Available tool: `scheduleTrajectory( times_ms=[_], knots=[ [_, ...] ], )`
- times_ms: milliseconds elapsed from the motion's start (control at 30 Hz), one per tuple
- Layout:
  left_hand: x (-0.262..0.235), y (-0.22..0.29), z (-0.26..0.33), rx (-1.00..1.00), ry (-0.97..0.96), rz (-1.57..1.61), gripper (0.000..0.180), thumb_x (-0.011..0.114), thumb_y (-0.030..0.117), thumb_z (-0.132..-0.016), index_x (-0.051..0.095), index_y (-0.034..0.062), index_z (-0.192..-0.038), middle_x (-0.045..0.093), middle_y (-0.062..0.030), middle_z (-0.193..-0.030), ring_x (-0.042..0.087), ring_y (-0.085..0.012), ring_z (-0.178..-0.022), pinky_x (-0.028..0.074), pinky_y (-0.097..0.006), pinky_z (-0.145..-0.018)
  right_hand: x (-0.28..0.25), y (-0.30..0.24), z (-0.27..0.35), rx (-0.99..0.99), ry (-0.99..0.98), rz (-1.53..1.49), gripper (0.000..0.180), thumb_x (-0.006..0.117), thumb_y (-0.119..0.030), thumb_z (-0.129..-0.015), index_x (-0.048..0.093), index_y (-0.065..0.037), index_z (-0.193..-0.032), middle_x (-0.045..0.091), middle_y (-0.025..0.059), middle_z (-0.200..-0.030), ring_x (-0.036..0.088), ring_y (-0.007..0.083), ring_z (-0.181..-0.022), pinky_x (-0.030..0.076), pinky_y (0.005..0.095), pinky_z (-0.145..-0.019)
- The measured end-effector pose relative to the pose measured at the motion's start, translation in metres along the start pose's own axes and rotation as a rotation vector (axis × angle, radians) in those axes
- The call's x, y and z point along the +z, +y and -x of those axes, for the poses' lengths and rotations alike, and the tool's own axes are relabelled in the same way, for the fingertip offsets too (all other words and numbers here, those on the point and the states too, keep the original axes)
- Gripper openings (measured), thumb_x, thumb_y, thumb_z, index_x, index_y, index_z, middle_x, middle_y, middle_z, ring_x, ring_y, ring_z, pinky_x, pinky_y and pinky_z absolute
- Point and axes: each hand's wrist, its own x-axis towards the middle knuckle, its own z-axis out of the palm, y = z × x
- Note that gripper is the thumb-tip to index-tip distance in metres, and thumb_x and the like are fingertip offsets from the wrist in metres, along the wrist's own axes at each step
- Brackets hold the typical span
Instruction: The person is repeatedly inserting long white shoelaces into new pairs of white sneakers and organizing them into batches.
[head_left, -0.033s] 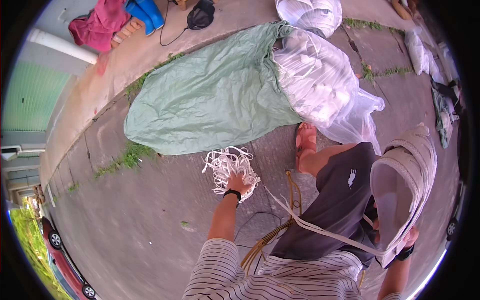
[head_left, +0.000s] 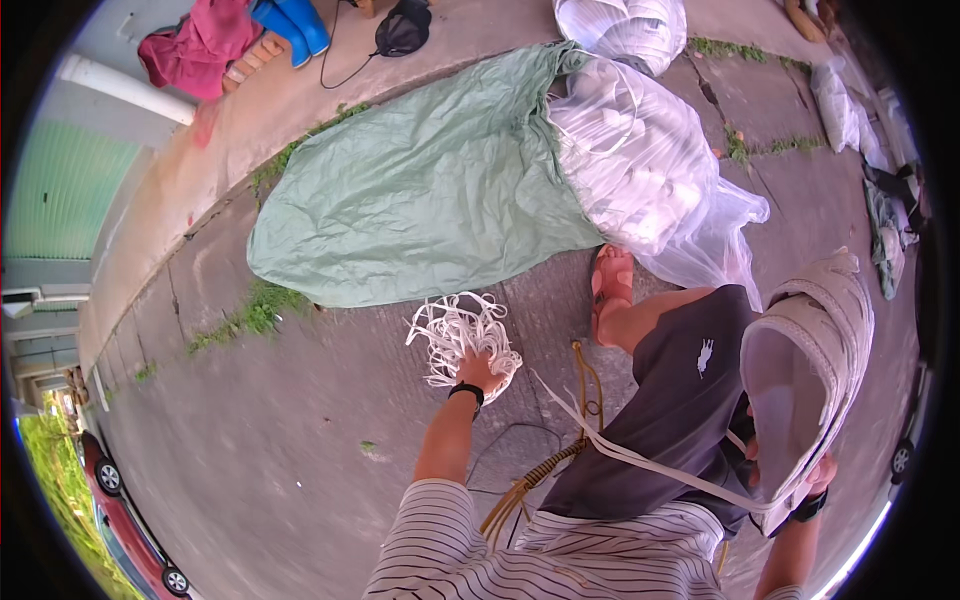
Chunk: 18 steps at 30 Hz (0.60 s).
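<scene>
My left hand reaches down into a tangled bundle of thin white cords on the ground. Its fingers are sunk among the cords and partly hidden. My right hand grips the lower end of a white, stitched, curved piece with overlapping bands, held up close to me. The exact kind of this piece is unclear. A long flat white strap runs from near its lower end across my dark shorts towards the bundle; its narrow free end shows a little right of my left hand.
Ahead lies a large green sack, its mouth against a clear bag of white pieces. Another white bundle sits behind. Yellowish cords are beside my shorts. Blue boots stand far left.
</scene>
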Motion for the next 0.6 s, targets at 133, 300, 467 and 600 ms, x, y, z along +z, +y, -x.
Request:
scheduleTrajectory(
  times_ms=[133, 300, 467, 600],
  knots=[
    [0.014, -0.012, 0.012, 0.081, -0.151, -0.034, 0.078, 0.079, 0.050, -0.071, 0.052, 0.0155, -0.135, 0.039, -0.0266, -0.136, 0.046, -0.0505, -0.122, 0.042, -0.057, -0.101, -0.004, 0.015, 0.002, 0.007, 0.031, 0.017, 0.098, 0.076, -0.015, -0.065, 0.025, 0.008, -0.145, 0.036, 0.0349, -0.136, 0.062, 0.0453, -0.100, 0.063, 0.0522, -0.062],
    [-0.055, 0.016, 0.027, 0.041, -0.770, 0.415, 0.067, 0.067, 0.046, -0.090, 0.044, 0.0192, -0.147, 0.066, -0.0138, -0.121, 0.068, -0.0281, -0.095, 0.058, -0.040, -0.066, 0.011, 0.025, -0.001, -0.028, 0.070, -0.011, 0.097, 0.076, -0.015, -0.065, 0.024, 0.009, -0.144, 0.036, 0.0358, -0.134, 0.062, 0.0460, -0.099, 0.063, 0.0526, -0.060],
    [-0.055, -0.016, -0.043, 0.069, 0.262, 0.106, 0.031, 0.066, 0.027, -0.087, 0.070, 0.0132, -0.114, 0.057, -0.0155, -0.128, 0.066, -0.0324, -0.097, 0.054, -0.046, -0.079, 0.012, 0.031, -0.007, -0.012, 0.099, -0.042, 0.101, 0.075, -0.014, -0.059, 0.026, 0.007, -0.145, 0.036, 0.0373, -0.135, 0.061, 0.0484, -0.100, 0.062, 0.0550, -0.063],
    [-0.093, 0.006, -0.075, 0.032, 0.348, -0.026, 0.041, 0.067, 0.030, -0.085, 0.066, 0.0173, -0.124, 0.018, -0.0170, -0.160, 0.045, -0.0376, -0.132, 0.044, -0.049, -0.102, 0.011, 0.028, -0.008, -0.059, 0.106, -0.035, 0.101, 0.074, -0.013, -0.058, 0.027, 0.005, -0.146, 0.035, 0.0370, -0.136, 0.061, 0.0488, -0.098, 0.062, 0.0556, -0.063]
  ],
)
